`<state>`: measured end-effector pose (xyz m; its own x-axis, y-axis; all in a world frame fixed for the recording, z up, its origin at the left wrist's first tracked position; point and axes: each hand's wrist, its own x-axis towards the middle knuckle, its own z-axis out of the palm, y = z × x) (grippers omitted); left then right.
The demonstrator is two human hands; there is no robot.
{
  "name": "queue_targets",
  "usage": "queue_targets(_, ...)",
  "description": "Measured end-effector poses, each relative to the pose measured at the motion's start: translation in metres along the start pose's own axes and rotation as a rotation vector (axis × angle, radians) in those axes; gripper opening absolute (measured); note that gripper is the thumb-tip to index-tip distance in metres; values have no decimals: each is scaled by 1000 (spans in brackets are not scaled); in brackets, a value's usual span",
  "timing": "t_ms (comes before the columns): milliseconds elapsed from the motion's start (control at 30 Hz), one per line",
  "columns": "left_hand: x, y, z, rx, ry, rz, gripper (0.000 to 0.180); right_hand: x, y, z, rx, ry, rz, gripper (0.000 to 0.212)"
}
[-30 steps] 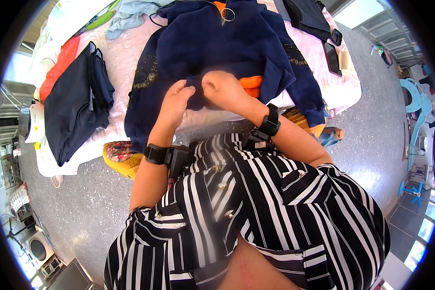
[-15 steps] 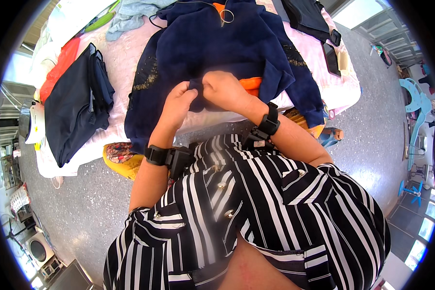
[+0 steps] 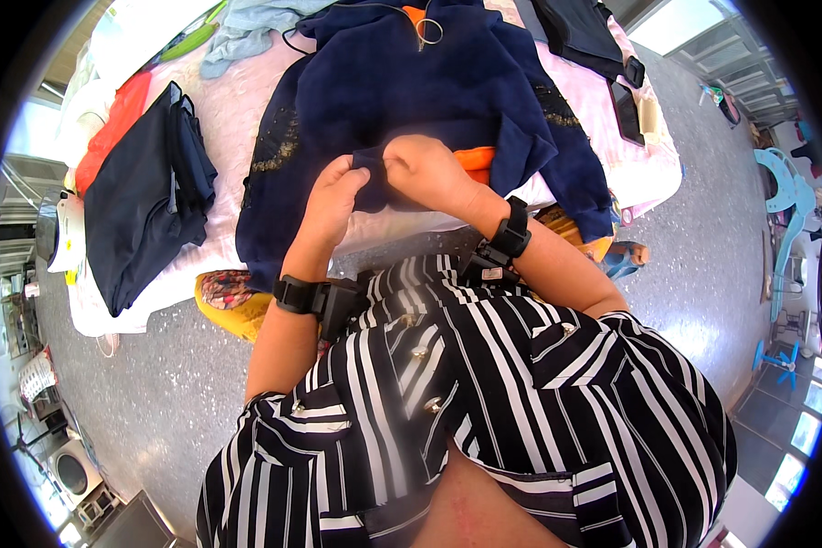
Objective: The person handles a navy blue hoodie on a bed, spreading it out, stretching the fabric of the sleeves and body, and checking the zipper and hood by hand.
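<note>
A dark blue sweatshirt (image 3: 402,82) with gold trim on its sleeves lies spread over the bed in front of me. Its lower hem is lifted, and orange lining (image 3: 474,163) shows beneath it on the right. My left hand (image 3: 333,196) is closed in a pinch on the hem. Close beside it, my right hand (image 3: 426,173) is curled in a fist on the same edge, with a short stretch of dark cloth between the two. The fingertips of my right hand are partly hidden from view.
Folded black trousers (image 3: 142,201) lie to the left on the pink bedsheet (image 3: 237,100), beside a red cloth (image 3: 114,137). Black folded clothes (image 3: 575,36) and a phone (image 3: 626,111) rest at the right. Grey floor (image 3: 173,384) surrounds the bed, whose near edge faces me.
Both hands keep hold of the hem and have barely shifted. The sweatshirt and the things around it stay where they were.
</note>
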<state>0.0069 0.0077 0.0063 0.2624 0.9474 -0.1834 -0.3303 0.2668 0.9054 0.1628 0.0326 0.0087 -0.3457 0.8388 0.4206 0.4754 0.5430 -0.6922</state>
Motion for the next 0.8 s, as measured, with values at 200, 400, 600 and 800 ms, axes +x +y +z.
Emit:
queue_targets(200, 0, -1, -1, 13, -8, -13, 18, -3, -4, 0, -39, -36, -43, 8)
queue_targets(400, 1, -5, -1, 56, -2, 18, 18, -5, 8, 6, -105, -47, -126, 8)
queue_targets(600, -2, 0, 4, -20, 19, -11, 18, -3, 8, 3, 31, 48, 2, 11)
queue_targets(800, -1, -1, 1, -42, 17, 12, 17, -7, 5, 0, 50, -36, -30, 13)
